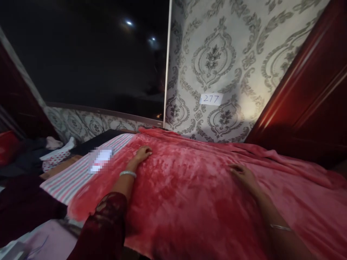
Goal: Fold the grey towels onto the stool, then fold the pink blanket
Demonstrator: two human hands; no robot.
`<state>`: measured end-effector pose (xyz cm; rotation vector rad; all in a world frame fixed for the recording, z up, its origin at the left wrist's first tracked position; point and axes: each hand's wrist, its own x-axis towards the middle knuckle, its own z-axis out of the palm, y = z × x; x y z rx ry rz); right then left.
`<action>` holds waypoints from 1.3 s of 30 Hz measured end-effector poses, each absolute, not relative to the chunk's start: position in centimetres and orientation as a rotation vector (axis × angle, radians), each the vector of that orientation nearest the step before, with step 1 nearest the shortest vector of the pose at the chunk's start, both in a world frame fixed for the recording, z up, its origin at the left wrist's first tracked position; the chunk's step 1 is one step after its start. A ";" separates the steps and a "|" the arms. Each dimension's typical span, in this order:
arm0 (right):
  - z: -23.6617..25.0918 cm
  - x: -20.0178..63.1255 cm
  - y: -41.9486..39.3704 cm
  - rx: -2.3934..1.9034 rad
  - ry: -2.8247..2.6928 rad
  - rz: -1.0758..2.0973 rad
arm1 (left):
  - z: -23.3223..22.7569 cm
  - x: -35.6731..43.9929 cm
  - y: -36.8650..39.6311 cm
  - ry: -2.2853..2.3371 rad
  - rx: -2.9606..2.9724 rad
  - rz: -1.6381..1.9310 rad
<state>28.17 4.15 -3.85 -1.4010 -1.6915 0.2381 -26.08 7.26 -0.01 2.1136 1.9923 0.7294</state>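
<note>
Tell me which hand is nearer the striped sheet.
Left. The left hand lies flat on the red blanket close beside the striped sheet; the right hand rests on the blanket farther off, toward the wardrobe.

A bed carries a striped sheet (69, 178); a red fleece blanket (195, 195) lies spread right of that sheet's bare strip.

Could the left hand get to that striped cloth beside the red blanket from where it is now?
Probably yes. The left hand lies flat on the red blanket near its left edge, and the striped cloth shows just beyond that edge with nothing standing between them.
</note>
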 end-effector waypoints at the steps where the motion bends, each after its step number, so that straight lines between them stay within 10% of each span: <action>1: -4.5 27.2 4.5 -1.390 -1.696 0.272 | -0.3 -26.1 7.1 1.985 2.114 0.744; 29: -4.1 24.2 2.9 -1.520 -1.539 -0.011 | 0.5 -25.5 7.7 2.054 2.004 1.290; 39: -4.2 24.9 2.3 -1.499 -1.709 0.133 | 1.5 -24.8 6.5 2.307 2.007 0.970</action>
